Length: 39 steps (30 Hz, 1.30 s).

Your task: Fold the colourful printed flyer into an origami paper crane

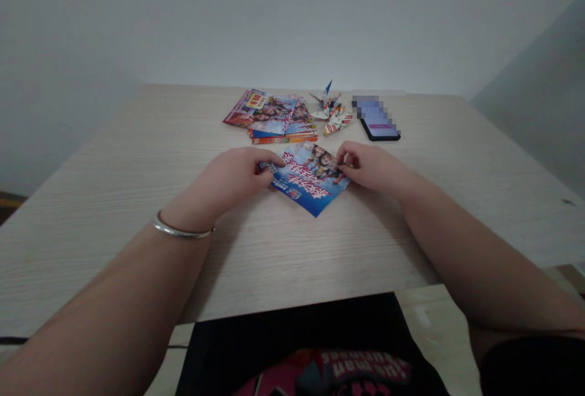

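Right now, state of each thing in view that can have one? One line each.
Left hand: closed, pinching the printed sheet's left corner
Right hand: closed, pinching its right corner
Printed sheet: held at both sides, one corner toward the person; layers can't be told
Flyers: stacked unevenly, print up
Folded paper pieces: folded, spiky
Phone: face up, screen lit, partly pixelated
Bracelet: worn around left wrist

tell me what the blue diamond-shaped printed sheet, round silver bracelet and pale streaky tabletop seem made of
Blue diamond-shaped printed sheet: probably thin, smooth paper, judging by its sharp edges and print. Round silver bracelet: likely polished metal, from its bright highlights. Pale streaky tabletop: matte wood or laminate; fine grain lines fit either.
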{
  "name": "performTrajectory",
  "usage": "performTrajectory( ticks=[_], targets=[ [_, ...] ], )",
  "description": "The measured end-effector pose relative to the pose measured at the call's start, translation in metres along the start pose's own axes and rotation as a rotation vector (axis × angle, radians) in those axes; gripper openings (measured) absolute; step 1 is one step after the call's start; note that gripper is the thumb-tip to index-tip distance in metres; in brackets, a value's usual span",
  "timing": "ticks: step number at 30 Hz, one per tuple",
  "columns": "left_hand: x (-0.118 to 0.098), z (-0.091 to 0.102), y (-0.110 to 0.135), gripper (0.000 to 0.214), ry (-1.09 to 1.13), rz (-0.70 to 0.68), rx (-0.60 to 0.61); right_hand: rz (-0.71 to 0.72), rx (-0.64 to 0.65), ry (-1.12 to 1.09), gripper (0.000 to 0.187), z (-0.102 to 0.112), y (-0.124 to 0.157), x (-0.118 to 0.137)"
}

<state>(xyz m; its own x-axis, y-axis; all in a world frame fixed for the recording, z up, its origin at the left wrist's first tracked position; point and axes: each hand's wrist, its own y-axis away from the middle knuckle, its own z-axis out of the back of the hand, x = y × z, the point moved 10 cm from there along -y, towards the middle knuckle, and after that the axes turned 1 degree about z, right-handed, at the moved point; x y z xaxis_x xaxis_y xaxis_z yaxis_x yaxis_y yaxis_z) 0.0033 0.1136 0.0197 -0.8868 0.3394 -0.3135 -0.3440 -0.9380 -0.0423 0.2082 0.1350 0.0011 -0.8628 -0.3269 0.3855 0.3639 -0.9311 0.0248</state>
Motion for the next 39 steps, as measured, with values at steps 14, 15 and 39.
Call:
performTrajectory(
  ticks=[14,15,39],
  targets=[
    [-0.009,-0.011,-0.001,0.029,-0.266,-0.339,0.014,0.528,-0.002,0.122,0.026,0.003,0.008,0.037],
    [-0.011,-0.012,0.001,0.028,-0.283,-0.356,0.016,0.574,0.022,0.122,0.026,0.000,0.011,0.041],
    [-0.008,-0.024,-0.003,0.044,-0.166,-0.296,0.181,0.549,0.160,0.112,0.039,-0.005,0.014,0.034]
  ],
)
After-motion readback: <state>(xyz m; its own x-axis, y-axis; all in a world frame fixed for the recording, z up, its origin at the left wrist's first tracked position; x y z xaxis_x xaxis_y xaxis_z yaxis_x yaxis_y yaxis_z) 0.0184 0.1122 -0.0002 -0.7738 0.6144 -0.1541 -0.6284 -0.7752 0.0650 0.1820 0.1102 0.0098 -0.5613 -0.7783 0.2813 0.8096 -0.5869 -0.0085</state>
